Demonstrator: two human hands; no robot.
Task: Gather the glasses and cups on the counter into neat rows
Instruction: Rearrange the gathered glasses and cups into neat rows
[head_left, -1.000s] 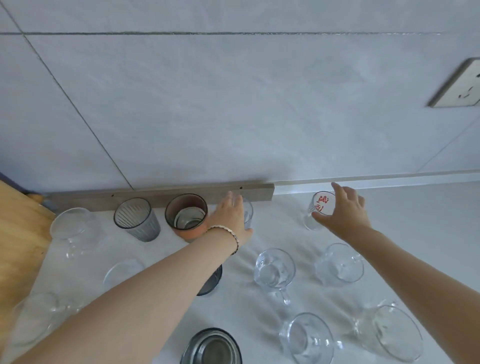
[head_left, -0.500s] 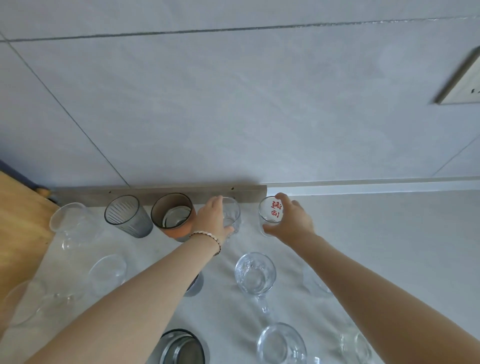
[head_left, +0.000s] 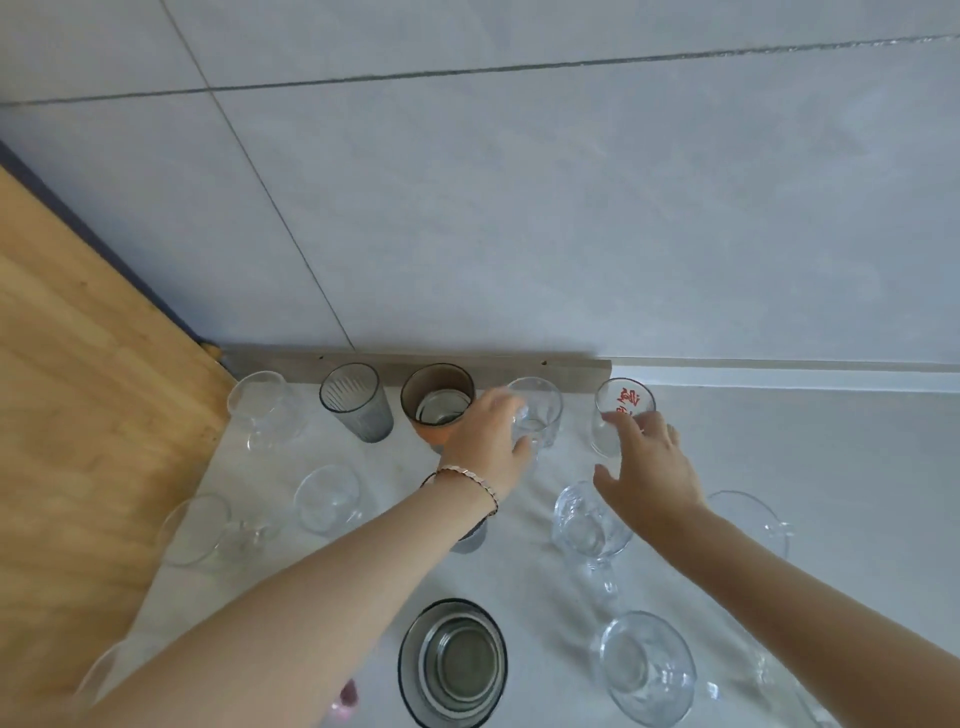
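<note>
Along the wall stands a row: a clear glass, a grey ribbed glass, a brown cup, a clear tumbler and a small glass with red lettering. My left hand grips the clear tumbler from its left side. My right hand hovers just in front of the red-lettered glass with fingers spread, fingertips at its near wall. Several more clear glasses and mugs stand scattered nearer to me, among them a glass mug under my right wrist.
A wooden board borders the counter on the left. A grey strip runs along the tiled wall. A dark glass bowl and a clear mug stand at the front. A stemmed glass lies at the left.
My right hand carried the red-lettered glass left to the row beside the clear tumbler and has opened off it. My left hand stays on the tumbler.
</note>
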